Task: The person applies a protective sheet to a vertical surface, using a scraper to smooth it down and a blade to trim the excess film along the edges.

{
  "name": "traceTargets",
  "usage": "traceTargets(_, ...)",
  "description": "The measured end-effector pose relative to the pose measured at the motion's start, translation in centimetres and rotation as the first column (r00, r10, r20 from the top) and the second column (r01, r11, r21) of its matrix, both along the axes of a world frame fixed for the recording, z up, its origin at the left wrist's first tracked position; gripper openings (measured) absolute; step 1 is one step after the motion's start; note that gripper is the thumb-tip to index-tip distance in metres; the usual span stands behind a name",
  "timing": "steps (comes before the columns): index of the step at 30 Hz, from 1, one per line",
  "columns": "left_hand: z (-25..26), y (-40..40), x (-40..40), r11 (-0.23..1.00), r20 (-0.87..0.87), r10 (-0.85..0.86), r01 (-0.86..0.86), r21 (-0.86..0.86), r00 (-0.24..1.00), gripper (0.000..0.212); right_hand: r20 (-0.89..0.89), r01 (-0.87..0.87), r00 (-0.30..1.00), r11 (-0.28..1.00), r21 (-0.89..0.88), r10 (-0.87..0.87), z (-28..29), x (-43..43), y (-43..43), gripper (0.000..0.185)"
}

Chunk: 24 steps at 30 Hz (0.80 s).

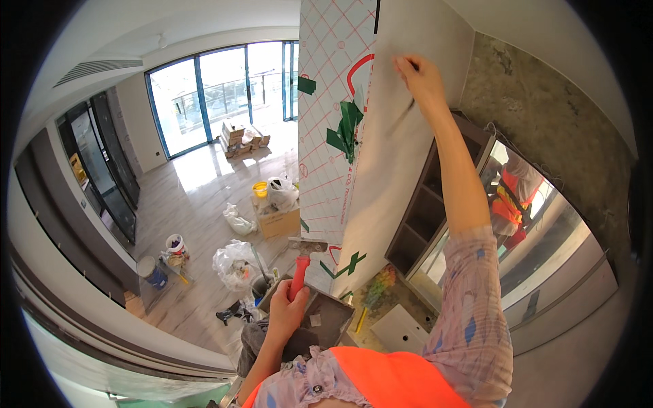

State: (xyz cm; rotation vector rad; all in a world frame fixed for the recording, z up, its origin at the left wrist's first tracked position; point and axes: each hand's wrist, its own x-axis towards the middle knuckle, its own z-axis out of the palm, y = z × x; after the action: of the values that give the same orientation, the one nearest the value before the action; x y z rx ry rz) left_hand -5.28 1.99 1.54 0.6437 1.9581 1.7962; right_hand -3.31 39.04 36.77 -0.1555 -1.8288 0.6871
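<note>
My left hand (286,311) grips the red handle of a scraper (300,275), held upright with its wide metal blade at the top. The blade's face bears greyish marks. My right hand (421,79) is raised high beside a pale wall (390,153), thumb and fingers drawn together. Whether it pinches something small, or touches the wall, I cannot tell. A panel under protective film with red printed lines (324,178) stands left of that wall. Crumpled green tape (348,130) sticks to the film, and a green tape cross (352,264) lies lower down.
Right of the wall hangs a mirrored cabinet (548,224) with dark open shelves (426,209). Below are a white basin (400,329) and a colourful duster (380,285). On the floor stand a cardboard box (278,222), plastic bags (237,262) and buckets (153,273). A grey drawer-like box (329,316) sits close before me.
</note>
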Motion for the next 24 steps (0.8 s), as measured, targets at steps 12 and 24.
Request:
traceTargets(12, -0.5, 0.1, -0.3, 0.998, 0.001, -0.022, 0.022, 0.059, 1.000, 0.024, -0.054, -0.299, 0.951, 0.866, -0.400, 0.303, 6.4, -4.9, 0.7, 0.020)
traceTargets(24, 0.0, -0.4, -0.1, 0.996, 0.059, -0.020, 0.015, 0.088, 0.998, 0.025, 0.043, -0.261, 0.953, 0.887, -0.382, 0.300, 7.8, -3.2, 0.3, 0.018)
